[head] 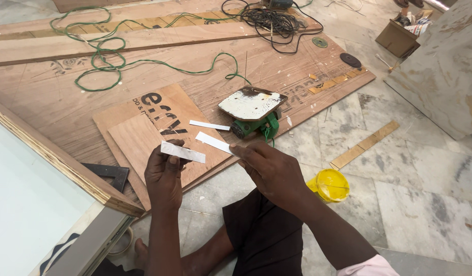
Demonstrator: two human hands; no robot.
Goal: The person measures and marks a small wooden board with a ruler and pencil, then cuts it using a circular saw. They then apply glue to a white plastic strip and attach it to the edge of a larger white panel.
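My left hand pinches a short white strip between thumb and fingers. Held in the fingertips of my right hand is a second white strip, tilted toward the first. Both hands hover over small plywood offcuts. A third white strip lies flat on the upper offcut, just beyond my hands. A green power tool, lying with its paint-stained white base plate up, rests just past my right hand.
A large plywood sheet covers the floor, with a green cord looped over it and a black cable coil at the back. A yellow lid sits on the marble floor by my right wrist. A board edge and metal square lie left.
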